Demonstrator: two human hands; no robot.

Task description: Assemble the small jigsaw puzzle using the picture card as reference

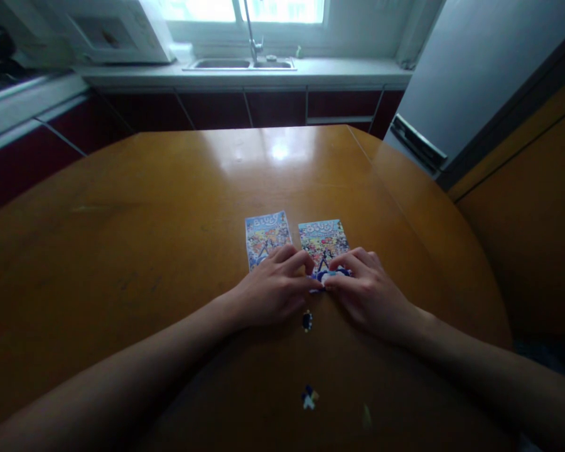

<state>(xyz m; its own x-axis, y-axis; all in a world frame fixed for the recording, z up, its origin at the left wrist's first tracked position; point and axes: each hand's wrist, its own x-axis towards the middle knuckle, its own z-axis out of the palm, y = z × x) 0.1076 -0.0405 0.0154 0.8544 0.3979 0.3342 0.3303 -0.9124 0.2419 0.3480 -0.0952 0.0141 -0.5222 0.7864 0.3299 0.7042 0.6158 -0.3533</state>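
Two small colourful picture cards lie side by side on the round wooden table (122,207): the left card (266,235) and the right card (322,242), which looks like a partly built jigsaw. My left hand (273,289) rests over the lower edge of the left card, its fingertips pinched at the bottom of the right card. My right hand (367,289) pinches a small puzzle piece (332,274) at that same bottom edge. Two loose puzzle pieces lie nearer me, one (307,321) between my wrists and another (309,397) close to the table's front.
A kitchen counter with a sink and tap (245,61) runs along the far wall under a window. A white microwave (117,31) stands at the back left. A grey fridge (475,75) stands at the right, beside the table.
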